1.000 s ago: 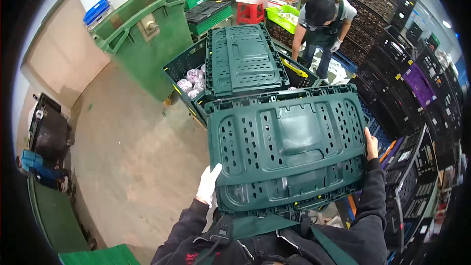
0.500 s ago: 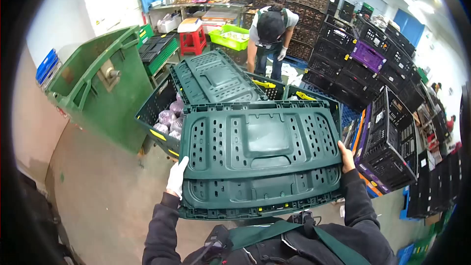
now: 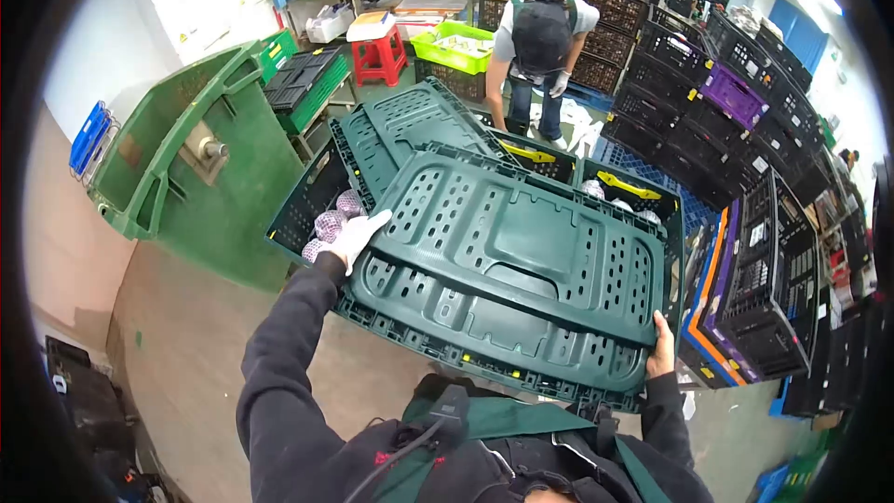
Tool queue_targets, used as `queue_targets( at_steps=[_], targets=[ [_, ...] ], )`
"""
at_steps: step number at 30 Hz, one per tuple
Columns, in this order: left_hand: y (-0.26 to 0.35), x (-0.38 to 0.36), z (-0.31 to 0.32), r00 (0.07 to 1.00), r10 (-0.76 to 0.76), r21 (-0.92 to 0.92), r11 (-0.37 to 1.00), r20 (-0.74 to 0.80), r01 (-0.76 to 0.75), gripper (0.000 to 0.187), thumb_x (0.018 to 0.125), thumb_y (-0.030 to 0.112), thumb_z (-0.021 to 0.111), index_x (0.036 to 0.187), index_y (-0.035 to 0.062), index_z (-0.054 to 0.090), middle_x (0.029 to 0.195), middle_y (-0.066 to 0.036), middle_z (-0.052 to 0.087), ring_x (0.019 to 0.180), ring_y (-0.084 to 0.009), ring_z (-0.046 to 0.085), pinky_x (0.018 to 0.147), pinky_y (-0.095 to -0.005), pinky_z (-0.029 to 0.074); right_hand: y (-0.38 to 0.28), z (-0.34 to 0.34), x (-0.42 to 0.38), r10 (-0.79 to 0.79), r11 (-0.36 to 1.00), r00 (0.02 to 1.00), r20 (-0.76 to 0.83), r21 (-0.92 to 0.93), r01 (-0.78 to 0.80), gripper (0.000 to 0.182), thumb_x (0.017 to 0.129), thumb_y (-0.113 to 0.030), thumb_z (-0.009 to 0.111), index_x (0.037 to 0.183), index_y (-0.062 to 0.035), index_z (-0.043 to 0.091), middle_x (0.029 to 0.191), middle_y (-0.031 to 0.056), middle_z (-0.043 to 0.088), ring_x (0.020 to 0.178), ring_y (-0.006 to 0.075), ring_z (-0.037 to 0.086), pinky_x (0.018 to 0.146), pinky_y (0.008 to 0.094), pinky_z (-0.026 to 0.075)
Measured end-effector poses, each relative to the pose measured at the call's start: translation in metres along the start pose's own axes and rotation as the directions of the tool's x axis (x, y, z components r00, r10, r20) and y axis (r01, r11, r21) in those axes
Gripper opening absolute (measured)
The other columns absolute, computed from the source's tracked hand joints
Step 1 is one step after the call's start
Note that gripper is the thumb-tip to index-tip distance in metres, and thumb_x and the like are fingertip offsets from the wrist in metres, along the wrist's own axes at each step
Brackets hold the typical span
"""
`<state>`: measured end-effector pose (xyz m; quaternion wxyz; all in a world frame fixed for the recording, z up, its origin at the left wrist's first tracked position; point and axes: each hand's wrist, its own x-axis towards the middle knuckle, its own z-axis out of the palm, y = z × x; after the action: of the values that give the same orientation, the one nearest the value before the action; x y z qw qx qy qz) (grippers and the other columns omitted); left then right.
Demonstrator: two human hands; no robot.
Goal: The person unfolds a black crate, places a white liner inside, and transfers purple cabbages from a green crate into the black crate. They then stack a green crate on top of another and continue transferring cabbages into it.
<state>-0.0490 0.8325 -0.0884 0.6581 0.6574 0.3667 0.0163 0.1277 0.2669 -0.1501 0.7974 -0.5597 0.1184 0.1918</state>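
A dark green folded plastic crate (image 3: 535,235) is tilted in front of my body, its perforated panels facing up. My left hand (image 3: 358,240), in a white glove, grips its left edge with the thumb on top. Bare, my right hand (image 3: 662,349) is closed on the crate's right edge; some fingers are hidden underneath. Behind it, another folded green crate (image 3: 424,126) lies slanted across open crates. Purplish round items in foam netting (image 3: 330,225) show in the open crate (image 3: 296,210) near my left hand. More wrapped round items (image 3: 622,205) show beyond the held crate.
A large green wheeled bin (image 3: 219,172) stands at left. A person (image 3: 540,47) bends over the crates ahead. Stacked black crates (image 3: 684,84) and folded crates (image 3: 759,279) stand at right. A red stool (image 3: 379,56) and a lime-green tub (image 3: 453,47) are at the back.
The held folded crate has turned, its left end swinging away from me and its right end coming nearer. My left hand has moved forward with it; my right hand has lowered. The view has shifted.
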Motion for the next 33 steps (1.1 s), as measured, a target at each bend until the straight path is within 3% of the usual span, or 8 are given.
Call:
queue_targets(
  at_steps=[8,12,15,18,21,24,28,33],
  targets=[
    [0.053,0.14,-0.035,0.995,0.03,0.233,0.971,0.093,-0.051,0.045,0.079,0.042,0.06,0.097,0.0007,0.064,0.096,-0.009,0.063,0.087,-0.019,0.056,0.081,-0.0306,0.042,0.046,0.08,-0.032,-0.015,0.993,0.987,-0.162,0.113,0.034,0.036,0.084,-0.024,0.061,0.111,-0.0014,0.056,0.106,0.0069,0.061,0.094,0.0185,0.058,0.085,0.0328,0.044],
    [0.093,0.189,-0.057,0.86,0.487,0.473,0.727,0.155,-0.497,0.041,0.08,0.036,0.06,0.098,-0.0011,0.06,0.099,-0.012,0.06,0.089,-0.0228,0.055,0.074,-0.0321,0.042,0.075,0.142,-0.03,0.02,0.972,0.988,-0.152,0.232,0.016,0.032,0.083,-0.023,0.062,0.109,-0.005,0.057,0.104,0.0051,0.062,0.095,0.0197,0.058,0.088,0.0353,0.043],
    [0.1,0.197,-0.084,0.829,0.552,0.222,0.822,-0.089,-0.524,0.045,0.077,0.034,0.064,0.105,-0.0005,0.058,0.103,-0.017,0.06,0.098,-0.0265,0.056,0.084,-0.0326,0.042,0.11,0.174,-0.021,0.176,0.946,0.967,-0.184,0.302,-0.115,0.027,0.083,-0.024,0.062,0.104,-0.0082,0.059,0.102,0.0041,0.063,0.095,0.0202,0.058,0.088,0.0354,0.043],
    [0.061,0.181,-0.121,0.648,0.686,0.606,0.681,-0.33,-0.411,0.057,0.076,0.035,0.066,0.116,-0.0023,0.052,0.12,-0.02,0.051,0.109,-0.0287,0.05,0.094,-0.0335,0.039,0.138,0.202,-0.011,0.262,0.916,0.932,-0.25,0.368,-0.158,0.031,0.084,-0.025,0.061,0.108,-0.0063,0.057,0.107,0.0049,0.061,0.098,0.0208,0.057,0.091,0.039,0.041],
    [-0.023,0.196,-0.14,0.819,0.344,0.11,0.937,-0.46,-0.332,0.068,0.078,0.036,0.064,0.129,-0.001,0.039,0.131,-0.02,0.041,0.121,-0.0279,0.04,0.1,-0.0338,0.032,0.13,0.235,-0.014,0.242,0.928,0.95,-0.196,0.332,-0.168,0.035,0.087,-0.027,0.057,0.114,-0.0039,0.053,0.113,0.0068,0.058,0.102,0.0218,0.054,0.093,0.0402,0.04],
    [-0.046,0.168,-0.116,0.95,0.129,-0.462,0.85,-0.283,-0.253,0.078,0.081,0.044,0.059,0.135,-0.0024,0.028,0.138,-0.016,0.031,0.126,-0.0221,0.032,0.102,-0.0333,0.026,0.14,0.246,-0.003,0.204,0.946,0.971,-0.125,0.28,-0.162,0.037,0.09,-0.026,0.053,0.117,-0.0003,0.051,0.117,0.0081,0.056,0.105,0.0222,0.052,0.093,0.0374,0.039],
    [-0.06,0.189,-0.117,0.986,0.144,-0.405,0.899,-0.084,-0.166,0.07,0.087,0.048,0.046,0.141,0.0112,0.023,0.146,-0.008,0.019,0.133,-0.0182,0.018,0.106,-0.0321,0.018,0.141,0.284,0.001,0.225,0.96,0.97,-0.091,0.191,-0.204,0.038,0.089,-0.025,0.054,0.117,-0.0007,0.051,0.115,0.0058,0.056,0.103,0.0188,0.052,0.092,0.0351,0.038],
    [-0.055,0.221,-0.09,0.974,0.105,-0.745,0.628,-0.203,-0.223,0.054,0.08,0.045,0.062,0.116,0.0055,0.054,0.111,-0.008,0.057,0.101,-0.0205,0.054,0.091,-0.0342,0.043,0.142,0.342,0.026,0.263,0.963,0.965,0.013,0.047,-0.264,0.036,0.087,-0.025,0.055,0.117,-0.0058,0.051,0.117,0.0035,0.054,0.105,0.0149,0.05,0.09,0.0292,0.038]
  ],
)
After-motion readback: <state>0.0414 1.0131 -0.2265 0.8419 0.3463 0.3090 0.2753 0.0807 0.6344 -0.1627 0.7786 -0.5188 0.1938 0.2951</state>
